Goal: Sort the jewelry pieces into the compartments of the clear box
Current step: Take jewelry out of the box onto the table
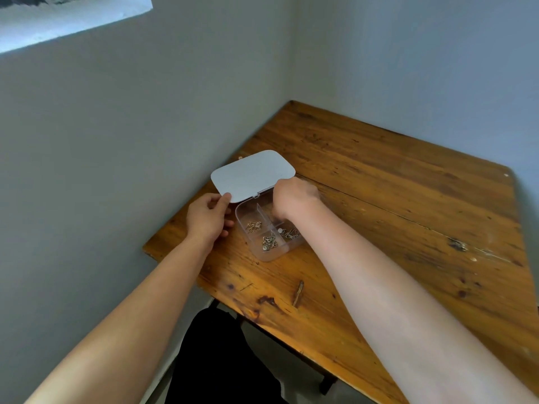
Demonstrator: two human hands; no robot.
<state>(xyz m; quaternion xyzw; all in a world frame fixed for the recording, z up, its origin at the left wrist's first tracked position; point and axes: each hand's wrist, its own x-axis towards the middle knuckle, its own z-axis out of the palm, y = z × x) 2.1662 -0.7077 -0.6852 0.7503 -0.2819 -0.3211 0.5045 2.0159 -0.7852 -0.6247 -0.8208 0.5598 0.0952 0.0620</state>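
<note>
A clear box [271, 256] with dividers sits on the wooden table near its left edge. Its lid [253, 174] stands open, tilted back toward the wall. My left hand [208, 218] pinches the lid's near left corner. My right hand [294, 199] is curled over the box's far right part, at the lid's right edge; what its fingers touch is hidden. Small gold pieces [253, 225] lie in the left compartment. A gold chain cluster [269, 242] fills the near compartment. A silver chain [290, 233] lies in the right one.
The wooden table [393, 214] stands in a corner, with grey walls at left and behind. A small brown sliver [299, 293] lies on the table near its front edge. My dark trouser leg [221, 360] shows below the table edge.
</note>
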